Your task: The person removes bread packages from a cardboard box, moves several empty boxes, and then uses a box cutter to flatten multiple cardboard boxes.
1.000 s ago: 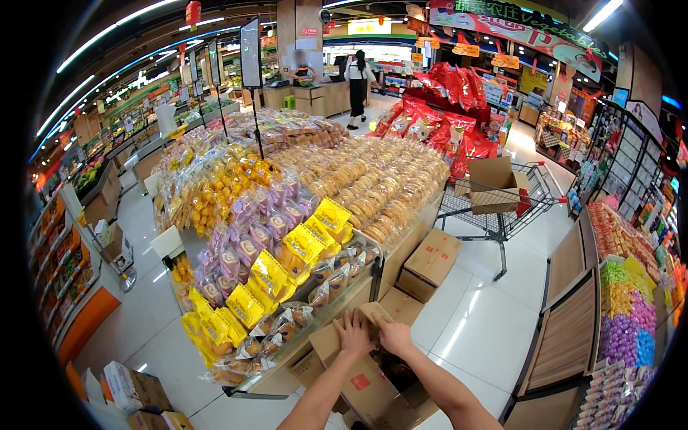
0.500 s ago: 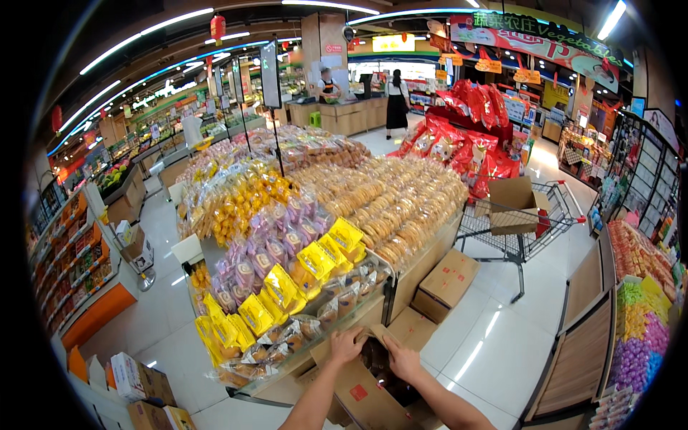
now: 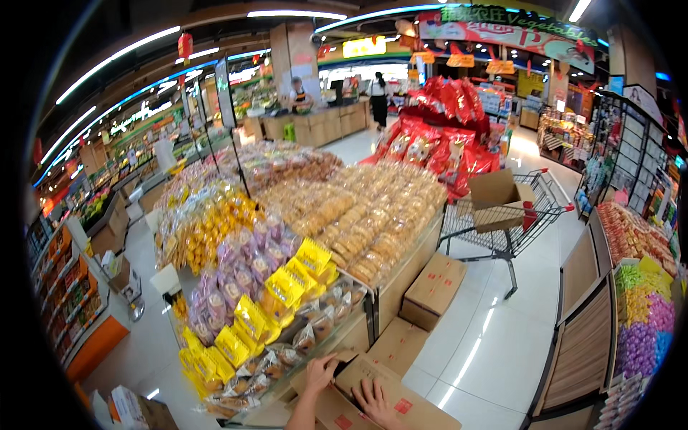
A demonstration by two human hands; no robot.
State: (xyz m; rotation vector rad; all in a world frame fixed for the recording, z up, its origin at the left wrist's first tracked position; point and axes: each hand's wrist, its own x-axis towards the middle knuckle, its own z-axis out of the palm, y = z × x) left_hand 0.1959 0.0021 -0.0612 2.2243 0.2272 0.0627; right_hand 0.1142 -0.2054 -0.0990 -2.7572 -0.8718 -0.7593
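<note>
Low in the view, a brown cardboard box stands against the front of the bakery display. My left hand is closed at the far left corner of the box, its fingers curled on a cardboard flap. A dark gap shows beside those fingers. My right hand lies on the box's broad right flap with its fingers spread. Just beyond my hands, packaged brown cakes line the display's near edge, with yellow packets behind them. What is inside the box is almost wholly hidden.
Closed cartons sit on the floor right of the display. A shopping cart carries an open carton. Red bags are heaped behind. Wooden-sided candy bins flank the aisle at right. Two people stand farther back.
The box's right flap has folded down over its opening. My right hand has moved from the flap's edge to lie flat on top. The whole view has shifted slightly.
</note>
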